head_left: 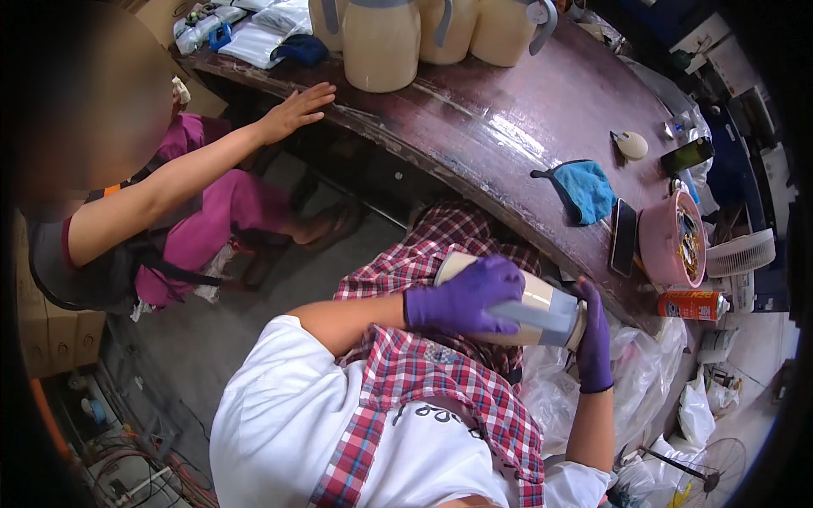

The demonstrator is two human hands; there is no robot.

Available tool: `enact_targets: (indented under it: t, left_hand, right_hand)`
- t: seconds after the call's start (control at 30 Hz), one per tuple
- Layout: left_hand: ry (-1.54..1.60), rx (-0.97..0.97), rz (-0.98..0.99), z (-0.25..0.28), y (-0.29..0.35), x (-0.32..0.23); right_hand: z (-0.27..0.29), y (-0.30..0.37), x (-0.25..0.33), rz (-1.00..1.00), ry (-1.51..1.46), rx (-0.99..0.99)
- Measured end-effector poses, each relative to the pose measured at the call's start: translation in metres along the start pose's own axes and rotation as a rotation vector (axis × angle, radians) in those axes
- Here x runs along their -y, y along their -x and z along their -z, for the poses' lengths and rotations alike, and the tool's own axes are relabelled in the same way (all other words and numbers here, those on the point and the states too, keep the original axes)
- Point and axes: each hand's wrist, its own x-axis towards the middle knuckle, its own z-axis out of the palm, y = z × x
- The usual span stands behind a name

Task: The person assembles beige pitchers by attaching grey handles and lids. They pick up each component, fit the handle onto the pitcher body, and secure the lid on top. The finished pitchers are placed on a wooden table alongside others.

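Observation:
A cream thermos jug (533, 292) with a grey collar and grey handle lies tilted on its side above my lap. My left hand (474, 296), in a purple glove, wraps over its body near the handle. At the grey-collared end, my right hand (595, 339), also gloved in purple, is pressed around the rim with its fingers pointing up. The right thumb and palm are partly hidden. On the table nearby lie a blue cloth (583, 191) and a dark phone (623, 238).
Several similar jugs (381, 46) stand at the far edge of the dark table (474, 144). A pink tub (671, 241) of small items and a red spray can (693, 305) sit at right. Another person's hand (296, 112) rests by the table edge. Clear plastic bags (631, 364) lie below.

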Motion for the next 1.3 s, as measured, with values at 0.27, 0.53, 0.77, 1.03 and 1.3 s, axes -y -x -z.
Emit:
enact_targets:
  t: [0.27, 0.53, 0.77, 1.03, 1.3]
  left_hand:
    - [0.137, -0.174, 0.27, 0.012, 0.016, -0.004]
    - [0.882, 0.418, 0.458, 0.053, -0.032, 0.08]
    - [1.204, 0.576, 0.323, -0.01, -0.058, 0.106]
    - [0.573, -0.024, 0.398, 0.027, -0.014, 0.027]
    - [0.455, -0.046, 0.176, 0.016, -0.005, 0.019]
  right_hand:
    - [-0.03, 0.025, 0.022, 0.385, 0.228, -0.004]
    - [-0.084, 0.056, 0.141, 1.133, 0.946, 0.547]
    - [-0.105, 0.079, 0.158, 1.352, 1.043, 1.049]
    - [-0.022, 0.018, 0.02, 0.616, 0.217, 0.131]
    - [-0.016, -0.01, 0.026, 0.224, -0.033, 0.078]
